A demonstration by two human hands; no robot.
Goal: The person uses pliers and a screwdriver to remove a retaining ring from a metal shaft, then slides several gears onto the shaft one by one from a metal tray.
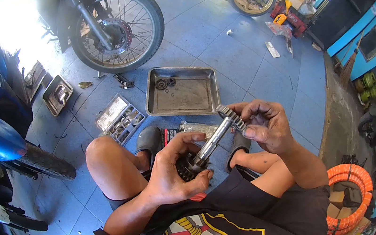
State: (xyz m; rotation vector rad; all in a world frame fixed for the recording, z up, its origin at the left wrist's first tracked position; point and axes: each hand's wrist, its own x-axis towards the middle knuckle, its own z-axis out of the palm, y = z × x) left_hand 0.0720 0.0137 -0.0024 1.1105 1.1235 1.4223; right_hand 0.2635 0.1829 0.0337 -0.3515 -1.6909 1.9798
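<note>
A shiny metal gear shaft (215,140) slants between my two hands above my lap. My left hand (172,174) is wrapped round its lower end, where dark gears (186,166) show between the fingers. My right hand (266,125) pinches a toothed gear (231,118) at the shaft's upper end. Beyond my hands, a metal tray (186,102) lies on the floor with two small dark gears (161,84) and small rings in its back left part.
An open parts box (120,118) lies left of the tray. A motorcycle wheel (117,29) stands behind it, and a blue motorcycle (4,127) is at the left. An orange coil (350,198) lies at the lower right. My feet rest before the tray.
</note>
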